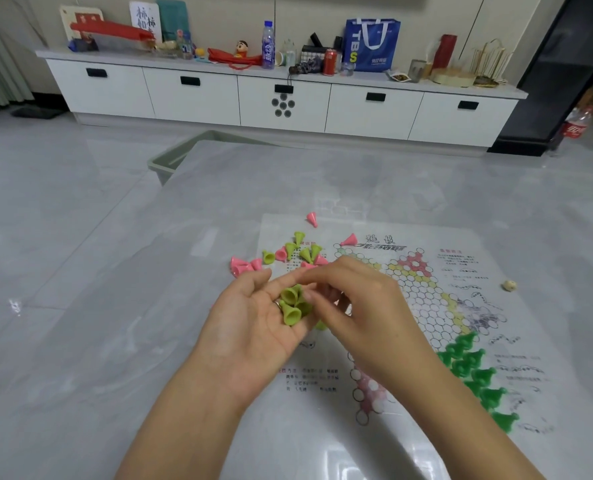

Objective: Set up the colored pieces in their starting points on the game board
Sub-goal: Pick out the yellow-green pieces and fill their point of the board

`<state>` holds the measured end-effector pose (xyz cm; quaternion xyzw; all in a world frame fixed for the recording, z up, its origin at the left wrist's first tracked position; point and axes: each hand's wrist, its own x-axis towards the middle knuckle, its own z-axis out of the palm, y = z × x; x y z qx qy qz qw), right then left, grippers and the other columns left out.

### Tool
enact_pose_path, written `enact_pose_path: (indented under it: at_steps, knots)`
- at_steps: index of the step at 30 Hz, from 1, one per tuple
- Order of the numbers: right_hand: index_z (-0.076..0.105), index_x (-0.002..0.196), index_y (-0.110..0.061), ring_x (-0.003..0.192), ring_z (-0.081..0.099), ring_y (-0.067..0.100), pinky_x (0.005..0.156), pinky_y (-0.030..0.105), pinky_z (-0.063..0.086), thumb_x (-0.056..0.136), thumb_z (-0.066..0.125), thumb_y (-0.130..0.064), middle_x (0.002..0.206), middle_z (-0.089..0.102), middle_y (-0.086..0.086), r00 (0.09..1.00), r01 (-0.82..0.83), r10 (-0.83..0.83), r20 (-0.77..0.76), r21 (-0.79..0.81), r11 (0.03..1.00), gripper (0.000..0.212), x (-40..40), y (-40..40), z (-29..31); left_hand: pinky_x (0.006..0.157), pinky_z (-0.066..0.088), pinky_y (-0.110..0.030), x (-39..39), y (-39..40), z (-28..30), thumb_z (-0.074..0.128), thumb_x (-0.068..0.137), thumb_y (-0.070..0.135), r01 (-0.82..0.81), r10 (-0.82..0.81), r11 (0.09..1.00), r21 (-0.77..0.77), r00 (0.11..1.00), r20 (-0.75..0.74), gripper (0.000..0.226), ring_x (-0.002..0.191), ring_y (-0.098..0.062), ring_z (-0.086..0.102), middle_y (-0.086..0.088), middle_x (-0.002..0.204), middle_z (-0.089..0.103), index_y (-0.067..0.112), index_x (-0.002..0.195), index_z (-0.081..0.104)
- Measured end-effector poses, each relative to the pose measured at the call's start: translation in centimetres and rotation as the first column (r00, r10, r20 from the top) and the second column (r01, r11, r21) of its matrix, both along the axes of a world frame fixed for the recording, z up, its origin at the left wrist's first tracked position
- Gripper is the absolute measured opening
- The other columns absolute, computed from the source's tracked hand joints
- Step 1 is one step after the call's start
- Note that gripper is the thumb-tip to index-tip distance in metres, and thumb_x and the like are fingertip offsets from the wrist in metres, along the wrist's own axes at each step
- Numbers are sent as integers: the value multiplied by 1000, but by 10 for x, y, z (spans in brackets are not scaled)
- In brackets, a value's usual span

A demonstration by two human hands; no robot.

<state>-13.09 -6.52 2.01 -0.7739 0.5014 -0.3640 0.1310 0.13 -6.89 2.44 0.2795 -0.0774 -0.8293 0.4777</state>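
The left hand (253, 327) is cupping a few lime pieces (292, 304) over the board's (423, 306) left edge, while the right hand (357, 306) is pinching at them — its fingertips blurred. Dark green pieces (475, 375) are standing at the board's right; pink pieces (244, 265) and more lime ones are lying loose at its far-left corner.

Even, bright indoor light; glare streaks the glossy table (80, 306), fingertips blur, and edges bow with wide-angle distortion.

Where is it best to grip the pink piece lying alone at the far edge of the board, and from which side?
Pinch the pink piece across its narrow stem, coming from above. It lies on its side, apart from the others, so both flanks look free; the flared base probably gives a poorer pinch.
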Motion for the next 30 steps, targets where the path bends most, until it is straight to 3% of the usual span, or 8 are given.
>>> enact_pose_path:
  at_steps: [5, 7, 10, 15, 19, 23, 26, 30]
  knots:
    - [67, 80, -14, 70, 57, 9, 67, 27, 47, 86, 58, -28, 74, 66, -3, 970, 194, -215, 116, 172, 966, 18, 4, 1, 2, 88, 51, -39, -6, 2, 0, 30, 95, 21, 37, -33, 998, -41, 995, 96, 46, 102, -31, 65, -25, 112, 65, -8, 122, 52]
    - [65, 75, -13, 69, 58, 12, 66, 31, 48, 83, 59, -33, 71, 65, -2, 959, 232, -264, 97, 262, 937, 23, 6, 2, 4, 89, 49, -38, -11, 3, -2, 30, 95, 20, 28, -25, 999, -32, 994, 103, 45, 105, -31, 64, -24, 113, 65, -6, 126, 49]
    - [64, 69, -15, 66, 54, 8, 60, 23, 42, 78, 63, -33, 69, 62, -5, 955, 253, -292, 50, 371, 893, 21, 7, 2, 8, 86, 49, -34, -15, 4, -7, 30, 95, 23, 19, -18, 1000, -8, 992, 123, 47, 102, -27, 65, -23, 115, 65, -6, 129, 47]
    - [65, 71, -14, 63, 50, 3, 58, 18, 38, 76, 67, -28, 68, 57, -9, 967, 209, -248, 61, 370, 905, 15, 10, 5, 9, 84, 49, -31, -15, 5, -8, 28, 95, 25, 40, -38, 999, -14, 993, 113, 49, 88, -22, 68, -22, 111, 66, -7, 123, 53]
    - [71, 76, -21, 66, 51, -8, 60, 8, 39, 76, 69, -21, 70, 58, -12, 947, 171, -248, 202, 338, 925, 2, 12, 5, 9, 76, 57, -32, -14, 3, -7, 30, 95, 22, -8, 8, 1000, 3, 999, 34, 46, 83, -28, 69, -27, 106, 66, -11, 115, 55]
    - [70, 73, -27, 58, 50, -4, 57, 6, 41, 77, 69, -18, 71, 64, -8, 846, 37, -249, 472, 413, 910, 10, 9, 5, 14, 85, 55, -38, -12, 1, -7, 33, 95, 17, -60, 61, 998, 35, 998, -11, 40, 98, -35, 66, -27, 118, 61, -11, 115, 55]
    - [72, 81, -16, 61, 57, 2, 50, 11, 44, 79, 67, -19, 73, 70, 2, 763, -62, -253, 594, 458, 887, 6, 3, 1, 20, 99, 44, -41, -10, 0, -7, 35, 94, 11, -99, 99, 994, 50, 995, -4, 36, 111, -32, 60, -23, 112, 64, -9, 111, 58]
    - [73, 80, -16, 71, 65, 7, 63, 16, 50, 79, 67, -17, 78, 72, 0, 863, -105, -153, 482, 467, 878, 7, 3, -3, 22, 95, 48, -40, -6, 0, -7, 44, 83, 5, -92, 91, 995, 28, 995, 28, 30, 107, -29, 62, -21, 100, 68, -10, 105, 59]
